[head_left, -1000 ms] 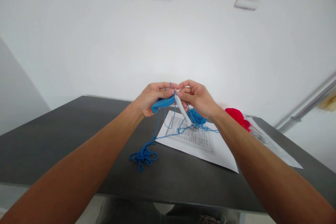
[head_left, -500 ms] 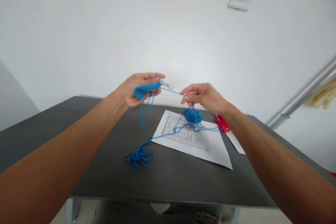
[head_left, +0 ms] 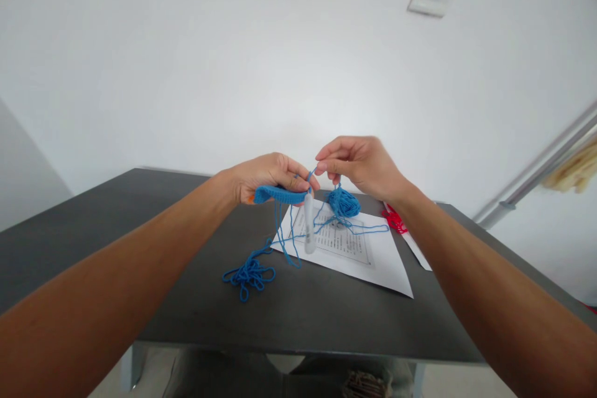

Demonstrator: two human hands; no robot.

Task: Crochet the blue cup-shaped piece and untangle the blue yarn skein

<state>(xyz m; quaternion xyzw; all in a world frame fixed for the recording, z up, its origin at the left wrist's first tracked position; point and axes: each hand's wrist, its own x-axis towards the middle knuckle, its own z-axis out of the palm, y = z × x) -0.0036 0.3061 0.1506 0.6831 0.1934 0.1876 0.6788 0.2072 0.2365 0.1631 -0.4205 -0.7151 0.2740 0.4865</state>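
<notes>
My left hand (head_left: 265,175) is closed on a narrow strip of blue crochet work (head_left: 280,195), held above the table. A crochet hook with a pale, translucent handle (head_left: 309,230) hangs straight down at the strip's right end, by my left fingertips; its tip is hidden. My right hand (head_left: 362,165) pinches the blue yarn (head_left: 313,173) between thumb and fingers, just right of the left fingertips. Loops of yarn dangle below the strip. A bit of orange (head_left: 251,199) shows at my left palm. Behind and below my right hand lies a blue yarn ball (head_left: 344,203).
A printed sheet (head_left: 387,267) lies on the dark table (head_left: 196,305) under the ball and trailing strands. Left of it is a loose tangle of blue yarn (head_left: 250,275). A red crocheted piece (head_left: 395,221) rests on white paper, partly behind my right forearm. A white wall stands behind.
My left hand has moved right and down with the crochet strip, closing the gap to my right hand. The hook has swung from pointing right to hanging down.
</notes>
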